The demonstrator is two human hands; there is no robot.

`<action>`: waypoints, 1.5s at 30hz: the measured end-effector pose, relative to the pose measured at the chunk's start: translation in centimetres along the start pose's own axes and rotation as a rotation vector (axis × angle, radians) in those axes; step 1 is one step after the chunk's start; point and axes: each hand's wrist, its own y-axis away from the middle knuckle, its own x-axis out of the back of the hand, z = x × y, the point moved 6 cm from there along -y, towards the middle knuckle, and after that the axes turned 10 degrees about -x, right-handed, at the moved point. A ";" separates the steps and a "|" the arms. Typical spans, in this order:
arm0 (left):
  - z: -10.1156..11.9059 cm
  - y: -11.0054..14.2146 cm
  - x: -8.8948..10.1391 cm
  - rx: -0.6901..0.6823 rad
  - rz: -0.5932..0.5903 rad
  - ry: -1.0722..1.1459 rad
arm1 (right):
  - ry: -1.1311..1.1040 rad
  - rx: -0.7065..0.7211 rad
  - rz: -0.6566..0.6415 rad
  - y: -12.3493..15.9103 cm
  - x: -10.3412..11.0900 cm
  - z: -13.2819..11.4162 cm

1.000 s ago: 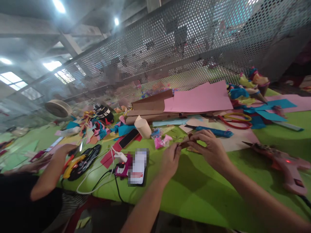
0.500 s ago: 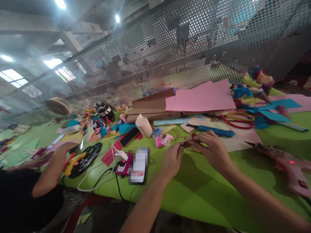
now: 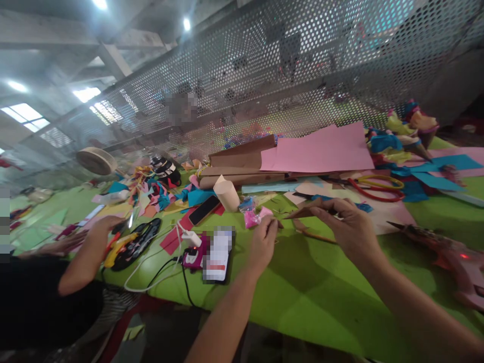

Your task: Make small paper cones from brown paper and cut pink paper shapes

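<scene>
Right hand: thumb and fingers nearly closed, pinching a thin brown piece. The piece's long axis runs crosswise, narrow end toward the left hand, tip just short of it; right hand nearer. Left fingers drawn together, dark bit at the tips; can't tell if gripped. Brown strip on desk, between hands. Pink packet just beyond left hand. Glue gun farther right. Black bottle: pale marks, unreadable.
</scene>
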 end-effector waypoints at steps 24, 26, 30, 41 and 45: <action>0.0 -0.1 1.2 -0.030 0.156 -0.073 | -0.010 -0.015 0.027 0.2 0.6 -0.1; -0.2 0.0 1.1 -0.009 0.138 -0.062 | -0.007 -0.007 0.015 0.1 0.6 -0.2; 0.2 0.1 0.5 -0.033 0.087 0.068 | 0.025 0.055 -0.006 0.2 0.2 -0.6; -0.9 -0.4 -0.9 0.086 0.004 0.461 | 0.081 0.137 -0.047 0.5 -0.6 -1.1; -1.5 -0.5 -1.1 0.136 0.019 0.496 | 0.105 0.176 -0.036 0.6 -0.6 -1.2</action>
